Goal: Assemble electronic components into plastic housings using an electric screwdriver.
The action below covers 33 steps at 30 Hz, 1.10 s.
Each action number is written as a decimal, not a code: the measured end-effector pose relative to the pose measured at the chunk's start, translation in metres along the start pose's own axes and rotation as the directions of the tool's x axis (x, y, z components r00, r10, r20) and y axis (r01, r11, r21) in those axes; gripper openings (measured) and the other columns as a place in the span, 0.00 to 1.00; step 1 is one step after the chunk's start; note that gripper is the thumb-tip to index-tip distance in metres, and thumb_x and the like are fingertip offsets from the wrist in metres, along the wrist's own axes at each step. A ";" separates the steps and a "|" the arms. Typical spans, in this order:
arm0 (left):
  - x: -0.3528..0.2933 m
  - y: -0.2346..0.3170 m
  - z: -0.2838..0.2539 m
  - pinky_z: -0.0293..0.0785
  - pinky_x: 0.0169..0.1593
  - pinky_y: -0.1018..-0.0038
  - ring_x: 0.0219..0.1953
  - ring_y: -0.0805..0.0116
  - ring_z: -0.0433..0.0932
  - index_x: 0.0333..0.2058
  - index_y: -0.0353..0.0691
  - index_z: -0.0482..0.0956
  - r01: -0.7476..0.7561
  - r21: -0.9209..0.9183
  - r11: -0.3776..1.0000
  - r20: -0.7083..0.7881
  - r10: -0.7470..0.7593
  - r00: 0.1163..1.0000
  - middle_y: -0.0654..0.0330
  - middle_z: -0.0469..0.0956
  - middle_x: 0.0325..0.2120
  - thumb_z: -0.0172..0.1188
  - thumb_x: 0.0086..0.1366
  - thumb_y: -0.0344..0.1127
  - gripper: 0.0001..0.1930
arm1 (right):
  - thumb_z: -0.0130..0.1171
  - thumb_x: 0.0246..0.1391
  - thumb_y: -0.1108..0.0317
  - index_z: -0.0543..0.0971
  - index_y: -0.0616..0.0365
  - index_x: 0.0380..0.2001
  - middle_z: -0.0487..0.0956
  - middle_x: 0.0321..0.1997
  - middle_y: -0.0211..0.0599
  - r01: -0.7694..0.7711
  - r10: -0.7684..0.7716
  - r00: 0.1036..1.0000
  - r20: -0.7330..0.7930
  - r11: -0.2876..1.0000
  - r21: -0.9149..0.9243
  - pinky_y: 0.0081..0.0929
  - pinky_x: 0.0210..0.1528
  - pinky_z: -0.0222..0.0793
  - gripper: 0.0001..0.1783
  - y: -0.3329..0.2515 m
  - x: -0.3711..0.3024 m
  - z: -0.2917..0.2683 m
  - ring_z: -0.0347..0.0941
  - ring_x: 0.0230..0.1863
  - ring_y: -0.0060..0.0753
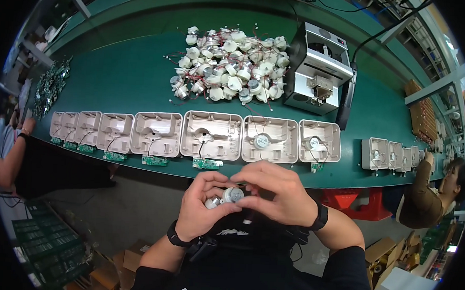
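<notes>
My left hand [205,202] is closed around a small white-and-silver motor [212,201], low in front of my body. A second round motor [234,195], with a grey disc face and white housing, sits between my two hands. The thumb of my right hand [279,193] rests against this motor, and its fingers curl over the top. Just beyond my hands stand open cream plastic housings in a row, including one with a bare interior [213,121] and one with a motor seated inside [271,121]. A green circuit board [207,163] hangs by wire at the table's edge.
A pile of white motors with red wires [230,67] lies at the back, beside a silver metal machine [321,71]. Circuit boards [51,85] are heaped far left. More housings [375,154] stand right, near a co-worker [427,200]. Another person's arm [15,153] is left.
</notes>
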<state>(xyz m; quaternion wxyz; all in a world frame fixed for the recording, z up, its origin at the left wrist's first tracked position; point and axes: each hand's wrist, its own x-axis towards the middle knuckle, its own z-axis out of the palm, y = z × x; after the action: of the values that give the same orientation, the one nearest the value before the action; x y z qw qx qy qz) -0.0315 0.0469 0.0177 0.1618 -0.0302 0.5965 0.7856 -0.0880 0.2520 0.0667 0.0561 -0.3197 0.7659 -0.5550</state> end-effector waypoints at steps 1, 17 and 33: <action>-0.001 -0.003 -0.003 0.80 0.42 0.77 0.43 0.70 0.81 0.51 0.33 0.68 -0.052 -0.016 0.999 -0.010 0.052 0.999 0.53 0.78 0.44 0.68 0.55 0.17 0.26 | 0.72 0.49 0.76 0.84 0.60 0.43 0.81 0.36 0.36 -0.049 0.049 0.998 0.025 0.999 -0.008 0.24 0.34 0.75 0.15 -0.003 0.003 0.001 0.78 0.33 0.31; -0.021 -0.011 -0.060 0.79 0.46 0.74 0.44 0.67 0.79 0.50 0.36 0.69 0.008 -0.628 0.778 -0.071 -0.068 0.995 0.59 0.76 0.39 0.59 0.68 0.26 0.14 | 0.69 0.51 0.69 0.79 0.59 0.35 0.80 0.34 0.42 0.141 -0.128 0.990 0.062 0.843 -0.519 0.37 0.34 0.74 0.10 0.024 0.090 0.036 0.79 0.34 0.48; -0.029 0.000 -0.068 0.76 0.38 0.76 0.38 0.68 0.78 0.55 0.37 0.67 -0.008 -0.377 0.926 -0.113 -0.037 0.993 0.52 0.76 0.46 0.51 0.74 0.31 0.13 | 0.67 0.46 0.72 0.77 0.59 0.37 0.76 0.42 0.41 0.274 -0.175 0.962 0.212 0.557 -0.784 0.38 0.37 0.73 0.13 0.033 0.098 0.042 0.75 0.36 0.46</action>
<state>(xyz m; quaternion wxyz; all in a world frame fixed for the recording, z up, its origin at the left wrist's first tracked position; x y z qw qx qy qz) -0.0141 -0.0240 0.0056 0.1233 -0.1114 0.4430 0.8810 -0.1615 0.1699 0.0477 -0.1242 -0.4349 0.8822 -0.1313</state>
